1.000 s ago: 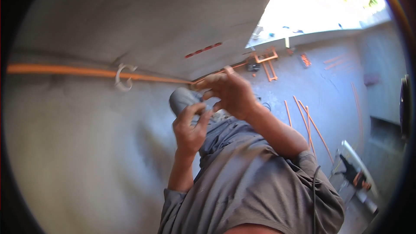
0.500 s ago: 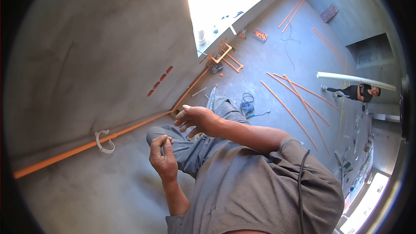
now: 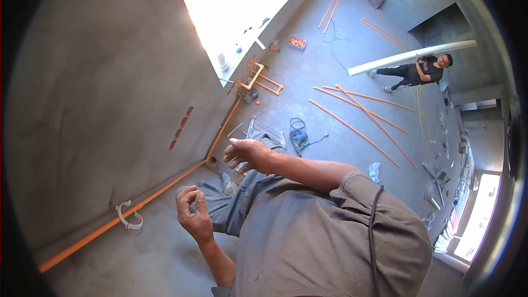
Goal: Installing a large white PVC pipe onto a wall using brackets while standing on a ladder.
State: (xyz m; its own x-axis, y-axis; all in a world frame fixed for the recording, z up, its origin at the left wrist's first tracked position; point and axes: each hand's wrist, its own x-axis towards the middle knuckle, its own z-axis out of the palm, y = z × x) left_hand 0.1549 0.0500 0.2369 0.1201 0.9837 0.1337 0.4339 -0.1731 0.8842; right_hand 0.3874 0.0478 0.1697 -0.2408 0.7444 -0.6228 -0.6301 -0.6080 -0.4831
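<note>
My left hand (image 3: 193, 215) is closed, fingers curled toward the thumb, low over my bent knee; whatever it might hold is hidden. Slightly above and to its right, my right hand (image 3: 247, 157) is open, its fingers bent and apart, with nothing visible in them. An orange pipe (image 3: 113, 222) runs low along the wall, left of my hands, through a white clip (image 3: 129, 220) shaped like an open ring. Where the wall turns, a round hole (image 3: 212, 160) sits by the pipe.
A person (image 3: 423, 70) stands with a long white pipe (image 3: 368, 66). Several loose orange pipes (image 3: 352, 132) lie on the floor (image 3: 324, 159), with a blue power tool (image 3: 300, 137), an orange pipe frame (image 3: 269, 87), a tub of fittings (image 3: 297, 43) and scattered materials (image 3: 437, 176) toward the right.
The view has turned, bringing more of the room and the person with the white pipe into sight. My hands have moved a little apart; my left hand is lower and further left.
</note>
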